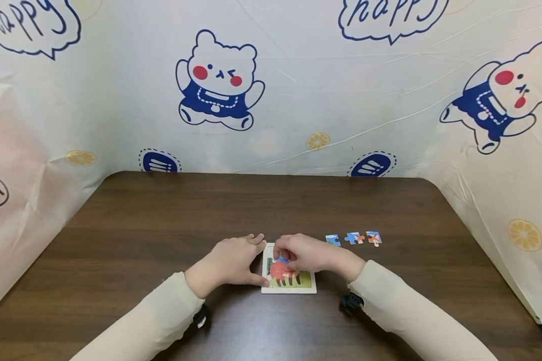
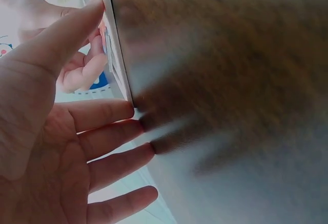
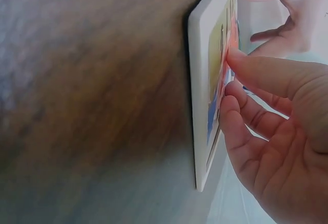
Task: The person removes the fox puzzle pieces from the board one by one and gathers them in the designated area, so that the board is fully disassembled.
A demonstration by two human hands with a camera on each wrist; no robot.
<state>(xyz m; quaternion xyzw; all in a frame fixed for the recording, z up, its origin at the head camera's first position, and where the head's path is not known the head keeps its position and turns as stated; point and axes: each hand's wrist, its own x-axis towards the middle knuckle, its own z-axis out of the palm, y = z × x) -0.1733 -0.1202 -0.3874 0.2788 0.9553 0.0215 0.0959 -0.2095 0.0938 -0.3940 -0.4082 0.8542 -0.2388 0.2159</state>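
Observation:
A small jigsaw puzzle board (image 1: 289, 290) with a white frame lies on the table, showing a red animal with striped legs on green. My left hand (image 1: 232, 263) is at the board's left side with fingers spread. Its thumb touches the lower left corner, and in the left wrist view its fingertips (image 2: 120, 108) reach the board's edge and the tabletop. Over the upper part of the picture, my right hand (image 1: 304, 253) has thumb and fingers bent together, pinching a puzzle piece (image 3: 229, 75) at the board's surface. Those fingers mostly hide the piece.
Right of the board, behind my right wrist, lie loose puzzle pieces: a blue one (image 1: 332, 240), a blue and orange one (image 1: 354, 238) and another (image 1: 374, 237) at the far right. The brown wooden table (image 1: 208, 205) meets a printed cloth (image 1: 280, 100) at the back and sides.

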